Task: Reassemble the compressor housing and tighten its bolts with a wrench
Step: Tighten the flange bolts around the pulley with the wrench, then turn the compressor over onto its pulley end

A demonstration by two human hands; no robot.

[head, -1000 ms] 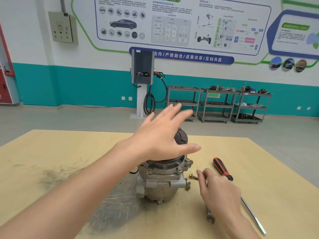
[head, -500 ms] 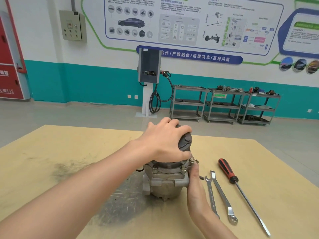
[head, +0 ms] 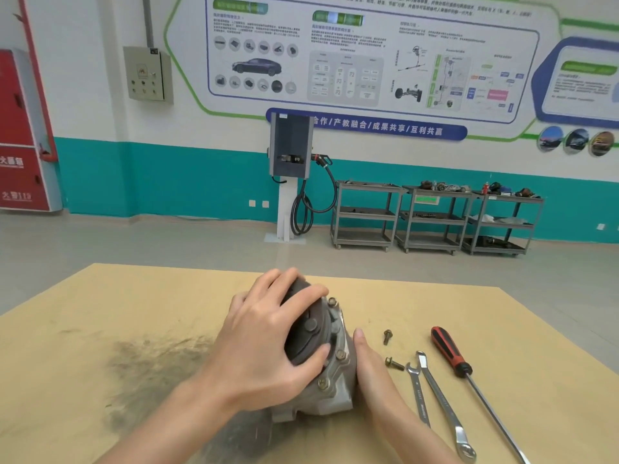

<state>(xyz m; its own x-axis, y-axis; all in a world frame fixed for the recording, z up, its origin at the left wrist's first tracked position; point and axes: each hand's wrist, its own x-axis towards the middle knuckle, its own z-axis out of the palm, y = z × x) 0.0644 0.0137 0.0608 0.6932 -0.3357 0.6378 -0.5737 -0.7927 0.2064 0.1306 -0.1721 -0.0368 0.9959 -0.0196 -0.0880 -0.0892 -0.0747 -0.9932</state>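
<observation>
The grey metal compressor (head: 335,390) stands tilted toward the left on the wooden table (head: 100,313), with several bolts showing around its flange. My left hand (head: 268,339) grips its dark top cap (head: 303,343), fingers curled over it. My right hand (head: 371,373) lies against the housing's right side with the fingers straight. Two loose bolts (head: 388,337) (head: 394,364) lie on the table just right of the compressor. Beside them lie two wrenches, a short one (head: 418,395) and a longer one (head: 442,405).
A red-handled screwdriver (head: 450,356) lies at the right of the wrenches, its shaft running to the table's front edge. A dark smudge (head: 150,363) marks the table left of the compressor. Shelving carts (head: 432,217) and a charger post (head: 290,175) stand far behind.
My left hand came down and closed over the top cap, and the compressor has tipped from upright to leaning. My right hand left the loose bolts and moved against the housing's side.
</observation>
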